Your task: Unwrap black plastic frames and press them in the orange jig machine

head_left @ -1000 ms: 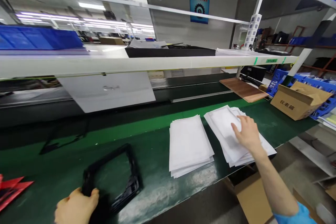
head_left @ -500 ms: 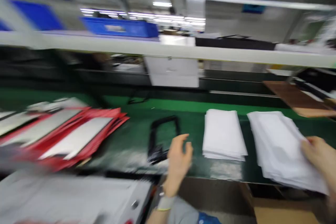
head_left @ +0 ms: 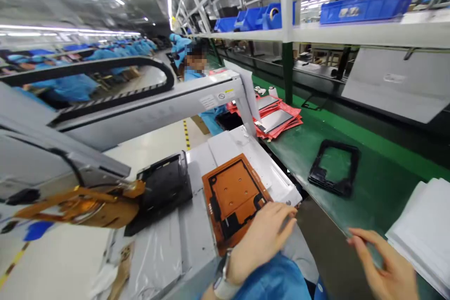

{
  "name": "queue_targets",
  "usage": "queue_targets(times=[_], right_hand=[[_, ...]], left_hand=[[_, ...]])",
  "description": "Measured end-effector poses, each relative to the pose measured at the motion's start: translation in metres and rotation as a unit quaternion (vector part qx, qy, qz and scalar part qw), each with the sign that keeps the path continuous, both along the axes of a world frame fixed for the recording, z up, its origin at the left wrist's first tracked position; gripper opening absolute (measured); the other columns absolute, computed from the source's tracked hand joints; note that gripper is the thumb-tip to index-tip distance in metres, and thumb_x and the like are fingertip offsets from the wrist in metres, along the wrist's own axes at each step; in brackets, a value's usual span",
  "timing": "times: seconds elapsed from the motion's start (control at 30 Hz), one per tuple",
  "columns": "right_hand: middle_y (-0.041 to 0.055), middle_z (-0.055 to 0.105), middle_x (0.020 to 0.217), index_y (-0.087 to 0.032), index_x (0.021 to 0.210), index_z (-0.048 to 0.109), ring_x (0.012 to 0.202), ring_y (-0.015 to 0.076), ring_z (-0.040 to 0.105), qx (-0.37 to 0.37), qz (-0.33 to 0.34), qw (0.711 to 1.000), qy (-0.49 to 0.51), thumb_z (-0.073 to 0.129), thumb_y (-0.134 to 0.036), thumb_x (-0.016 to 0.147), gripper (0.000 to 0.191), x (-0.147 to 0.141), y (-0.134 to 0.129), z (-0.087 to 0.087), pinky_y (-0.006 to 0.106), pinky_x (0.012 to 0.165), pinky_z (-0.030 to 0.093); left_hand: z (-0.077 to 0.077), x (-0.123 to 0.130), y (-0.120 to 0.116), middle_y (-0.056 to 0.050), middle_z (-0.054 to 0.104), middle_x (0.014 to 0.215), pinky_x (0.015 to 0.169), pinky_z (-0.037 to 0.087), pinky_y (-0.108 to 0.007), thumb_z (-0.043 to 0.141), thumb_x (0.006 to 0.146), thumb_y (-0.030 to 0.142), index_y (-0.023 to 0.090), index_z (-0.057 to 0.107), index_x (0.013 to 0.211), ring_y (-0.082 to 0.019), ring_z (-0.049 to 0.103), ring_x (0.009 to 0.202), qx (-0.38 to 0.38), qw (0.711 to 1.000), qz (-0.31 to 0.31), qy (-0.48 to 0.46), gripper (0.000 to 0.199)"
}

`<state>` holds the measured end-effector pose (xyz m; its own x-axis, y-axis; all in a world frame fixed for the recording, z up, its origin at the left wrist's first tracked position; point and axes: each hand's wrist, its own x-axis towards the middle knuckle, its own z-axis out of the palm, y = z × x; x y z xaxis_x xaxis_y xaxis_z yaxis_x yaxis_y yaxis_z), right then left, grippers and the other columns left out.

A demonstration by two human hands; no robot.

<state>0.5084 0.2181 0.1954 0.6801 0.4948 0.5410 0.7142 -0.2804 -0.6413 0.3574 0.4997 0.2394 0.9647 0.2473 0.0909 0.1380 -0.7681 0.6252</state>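
Left hand (head_left: pixel 262 229), thumb apart from loosely spread fingers, nothing visible in it, over the near right corner of an orange plate (head_left: pixel 228 187), contact unclear. Right hand (head_left: pixel 383 260), thumb and forefinger nearly meeting, any thin hold impossible to tell. On a white machine bed (head_left: pixel 277 187), plate probably rigid, moderately heavy, best gripped by opposite edges. On the bench (head_left: pixel 372 206), black frame (head_left: pixel 318 174), likely light. Beyond, blue bin (head_left: pixel 276 23) with apparent tape roll (head_left: pixel 271 12).

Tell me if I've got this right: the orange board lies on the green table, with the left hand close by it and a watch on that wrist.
Not quite: the orange board lies on the pale machine, not on the green table, as the head view shows. The left hand is close by it, with a watch on that wrist.
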Motion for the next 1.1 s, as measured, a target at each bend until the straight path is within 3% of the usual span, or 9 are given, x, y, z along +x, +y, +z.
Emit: queue_targets(times=[0.13,0.23,0.33,0.5,0.6,0.7,0.9,1.1], right_hand=[[0.0026,0.079,0.093,-0.025,0.117,0.076,0.078,0.0168,0.077,-0.015,0.16,0.987,0.02,0.063,-0.027,0.111,0.014,-0.008,0.075,-0.006,0.025,0.073,0.061],[0.0017,0.078,0.094,-0.025,0.122,0.073,0.08,0.0162,0.076,-0.043,0.2,0.978,0.044,0.062,-0.023,0.112,0.015,-0.008,0.104,-0.019,0.027,0.076,0.06],[0.0002,0.077,0.091,-0.025,0.122,0.072,0.08,0.016,0.075,-0.077,0.214,0.971,0.07,0.062,-0.023,0.113,0.014,-0.007,0.12,-0.033,0.028,0.078,0.059],[0.003,0.078,0.098,-0.025,0.12,0.073,0.085,0.0182,0.074,-0.114,0.233,0.964,0.065,0.06,-0.023,0.113,0.015,-0.005,0.14,-0.045,0.031,0.08,0.059],[0.0044,0.078,0.098,-0.024,0.12,0.074,0.087,0.0201,0.074,-0.121,0.2,0.971,0.049,0.06,-0.024,0.113,0.016,0.003,0.139,-0.046,0.032,0.081,0.059],[0.0051,0.077,0.096,-0.024,0.117,0.075,0.086,0.0213,0.074,-0.13,0.14,0.98,0.048,0.06,-0.029,0.113,0.017,0.013,0.121,-0.046,0.033,0.08,0.06],[0.0069,0.078,0.095,-0.023,0.114,0.077,0.084,0.0219,0.076,-0.137,0.076,0.984,0.085,0.058,-0.039,0.114,0.024,0.012,0.083,-0.049,0.033,0.077,0.061],[0.0059,0.079,0.101,-0.024,0.117,0.077,0.088,0.0203,0.077,-0.091,0.155,0.98,0.087,0.062,-0.035,0.113,0.019,-0.008,0.106,-0.057,0.031,0.08,0.062]], left_hand=[[0.016,-0.051,0.065,-0.006,0.081,0.119,0.098,0.058,-0.047,0.05,0.114,0.034,0.023,0.075,0.12,-0.028,0.074,0.107,0.094,0.992,0.074,0.032,0.028],[0.015,-0.09,0.097,-0.006,0.082,0.12,0.096,0.059,-0.042,0.048,0.114,0.045,0.024,0.074,0.124,-0.026,0.077,0.108,0.122,0.975,0.183,-0.021,0.035],[0.004,-0.121,0.107,-0.005,0.084,0.118,0.093,0.061,-0.037,0.05,0.113,0.054,0.026,0.075,0.123,-0.024,0.08,0.105,0.124,0.96,0.247,-0.05,0.039],[-0.009,-0.136,0.092,-0.004,0.085,0.11,0.087,0.063,-0.033,0.054,0.112,0.053,0.027,0.077,0.12,-0.022,0.081,0.098,0.093,0.958,0.265,-0.06,0.035],[-0.009,-0.126,0.076,0.003,0.08,0.088,0.073,0.059,-0.023,0.055,0.114,0.045,0.028,0.076,0.106,-0.014,0.078,0.078,0.032,0.961,0.25,-0.113,0.029],[-0.008,-0.109,0.061,0.006,0.069,0.072,0.063,0.053,-0.02,0.051,0.116,0.038,0.027,0.071,0.091,-0.01,0.069,0.063,-0.03,0.972,0.192,-0.134,0.034],[-0.003,-0.081,0.044,0.004,0.073,0.079,0.066,0.052,-0.026,0.049,0.116,0.034,0.025,0.069,0.095,-0.013,0.067,0.068,0.007,0.985,0.105,-0.136,0.03],[0.003,-0.099,0.023,0.003,0.075,0.083,0.069,0.053,-0.029,0.046,0.117,0.031,0.024,0.068,0.098,-0.014,0.07,0.071,0.026,0.989,0.103,-0.103,0.03]])
